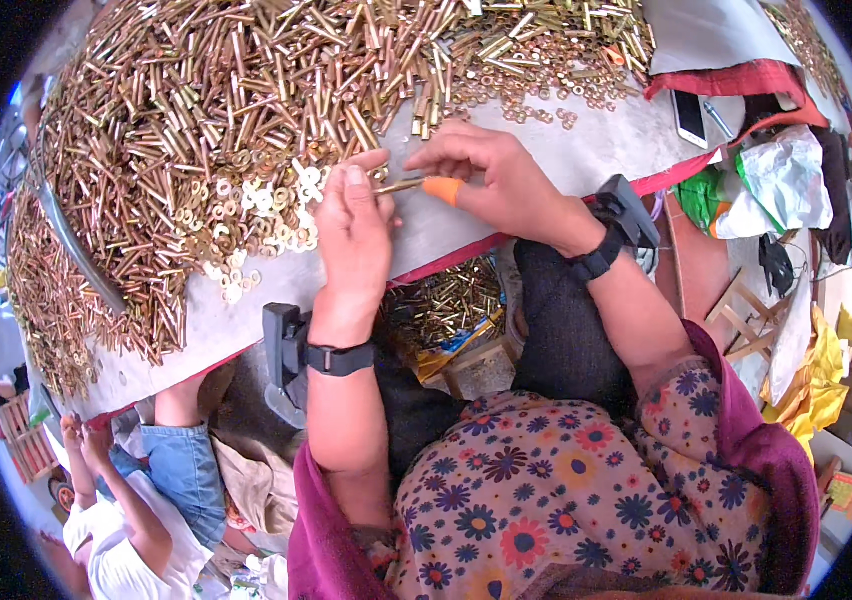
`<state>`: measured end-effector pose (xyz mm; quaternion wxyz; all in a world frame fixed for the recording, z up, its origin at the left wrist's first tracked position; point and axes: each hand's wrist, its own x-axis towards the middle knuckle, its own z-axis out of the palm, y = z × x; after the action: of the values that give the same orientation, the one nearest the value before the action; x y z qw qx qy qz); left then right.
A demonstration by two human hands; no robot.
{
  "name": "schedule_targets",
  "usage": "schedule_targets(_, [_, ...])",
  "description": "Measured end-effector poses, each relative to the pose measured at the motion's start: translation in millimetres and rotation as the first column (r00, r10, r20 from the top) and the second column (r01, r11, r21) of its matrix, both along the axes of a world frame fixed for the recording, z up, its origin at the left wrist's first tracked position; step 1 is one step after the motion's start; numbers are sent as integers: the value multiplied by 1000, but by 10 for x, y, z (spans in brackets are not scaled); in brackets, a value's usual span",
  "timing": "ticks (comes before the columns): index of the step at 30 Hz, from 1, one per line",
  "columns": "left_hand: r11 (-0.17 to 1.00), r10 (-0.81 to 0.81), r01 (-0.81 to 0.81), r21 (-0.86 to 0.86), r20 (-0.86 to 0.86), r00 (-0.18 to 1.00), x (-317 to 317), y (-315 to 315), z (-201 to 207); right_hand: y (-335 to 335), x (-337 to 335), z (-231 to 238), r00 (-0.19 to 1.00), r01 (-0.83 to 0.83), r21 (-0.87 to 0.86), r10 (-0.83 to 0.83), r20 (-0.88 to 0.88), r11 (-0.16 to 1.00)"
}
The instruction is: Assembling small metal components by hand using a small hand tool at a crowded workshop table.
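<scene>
Over the table's near edge, my left hand [354,225] pinches one end of a slim brass-coloured bolt [401,186] between thumb and fingers. My right hand [501,180] has an orange finger cover [443,190] on its thumb, which presses against the bolt's other end; its fingers are curled, partly hiding that end. Beside my left hand lie loose flat washers [291,205], pale and yellowish. Beyond both hands spreads a big heap of similar brass-coloured bolts [236,90]. Small copper-coloured nuts or rings [546,90] are scattered beyond my right hand.
The grey tabletop [636,135] has a red edge. A phone [688,117] lies at the right, near a white and green plastic bag [781,180]. Below the edge, a container holds more bolts [451,305]. A curved bar [76,245] crosses the heap; another person [136,530] sits lower left.
</scene>
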<state>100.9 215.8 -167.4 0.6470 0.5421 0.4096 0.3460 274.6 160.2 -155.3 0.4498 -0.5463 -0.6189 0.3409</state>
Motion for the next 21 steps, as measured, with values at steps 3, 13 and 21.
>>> schedule_targets(3, [962,58,-10,274,-169,984,16,14,-44,6,23,-43,948,-64,134,18,318,989])
schedule_targets(13, [995,30,-6,-102,243,970,43,30,95,-10,5,78,829,220,-56,-217,-516,974])
schedule_targets(21, [986,-98,125,-111,222,970,102,-92,110,38,-48,73,678,294,-112,-289,-676,949])
